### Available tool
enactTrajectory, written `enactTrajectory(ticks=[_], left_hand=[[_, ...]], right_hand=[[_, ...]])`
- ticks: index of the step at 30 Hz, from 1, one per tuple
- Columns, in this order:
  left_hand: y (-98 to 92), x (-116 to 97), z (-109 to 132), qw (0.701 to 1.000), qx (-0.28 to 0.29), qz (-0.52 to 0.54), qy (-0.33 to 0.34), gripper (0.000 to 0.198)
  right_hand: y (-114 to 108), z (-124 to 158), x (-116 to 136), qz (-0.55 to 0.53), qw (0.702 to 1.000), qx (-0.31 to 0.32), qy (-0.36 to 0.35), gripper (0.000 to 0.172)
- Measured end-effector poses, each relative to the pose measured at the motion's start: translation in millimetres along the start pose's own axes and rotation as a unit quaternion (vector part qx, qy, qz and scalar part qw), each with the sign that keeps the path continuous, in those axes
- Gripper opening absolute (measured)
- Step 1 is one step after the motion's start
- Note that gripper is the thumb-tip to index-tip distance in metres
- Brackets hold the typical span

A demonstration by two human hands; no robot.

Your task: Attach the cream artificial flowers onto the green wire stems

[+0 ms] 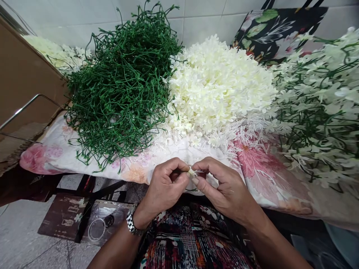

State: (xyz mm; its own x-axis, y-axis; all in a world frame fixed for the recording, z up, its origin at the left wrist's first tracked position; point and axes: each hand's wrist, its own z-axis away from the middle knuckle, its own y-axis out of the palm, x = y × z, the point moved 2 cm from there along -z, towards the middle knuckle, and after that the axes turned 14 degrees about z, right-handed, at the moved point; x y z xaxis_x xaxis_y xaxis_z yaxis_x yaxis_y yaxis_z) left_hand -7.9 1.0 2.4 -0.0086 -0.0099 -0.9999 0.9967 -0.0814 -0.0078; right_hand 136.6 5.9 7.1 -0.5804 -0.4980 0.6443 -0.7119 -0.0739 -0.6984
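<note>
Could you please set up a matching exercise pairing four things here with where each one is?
1. heap of green plastic stems
2. mound of cream-white artificial blossoms
3. silver metal wristwatch
4. small white flower piece

A. on the wrist of the left hand
B. pinched between that hand and the right hand
C. left part of the floral cloth
D. middle of that cloth

Pairs: 1-C, 2-D, 3-A, 4-B

White tiled wall [70, 22] — grey stone floor [19, 235].
</note>
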Motion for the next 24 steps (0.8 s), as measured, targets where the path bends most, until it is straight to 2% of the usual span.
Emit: enactTrajectory(ticks=[6,11,14,17,24], left_hand=[[-0.7,1.6,1.0,1.000,0.005,0.018,0.009,0.011],[-0.5,0.8,2.2,1.000,-0.001,0.008,0.030,0.013],[0.7,-0.2,3.1,0.999,0.009,0.000,0.044,0.015],[0.8,-0.7,3.4,0.998,0.024,-0.002,0.053,0.015],[-4.7,-0.1,5.9,0.997,0.065,0.008,0.042,0.011]], right_hand=[[1.9,2.0,-3.2,-0.027,0.999,0.018,0.024,0.021],[-1.3,-0.4,-1.9,-0.009,1.000,0.023,-0.012,0.044],[-1.3,-1.9,-2.3,-0.021,0.999,0.028,-0.036,0.027],[-1.3,-1.4,-4.0,-0.020,0.999,0.014,-0.026,0.010],[-2.5,-0.6,-3.9,0.015,1.000,-0.015,-0.023,0.007]])
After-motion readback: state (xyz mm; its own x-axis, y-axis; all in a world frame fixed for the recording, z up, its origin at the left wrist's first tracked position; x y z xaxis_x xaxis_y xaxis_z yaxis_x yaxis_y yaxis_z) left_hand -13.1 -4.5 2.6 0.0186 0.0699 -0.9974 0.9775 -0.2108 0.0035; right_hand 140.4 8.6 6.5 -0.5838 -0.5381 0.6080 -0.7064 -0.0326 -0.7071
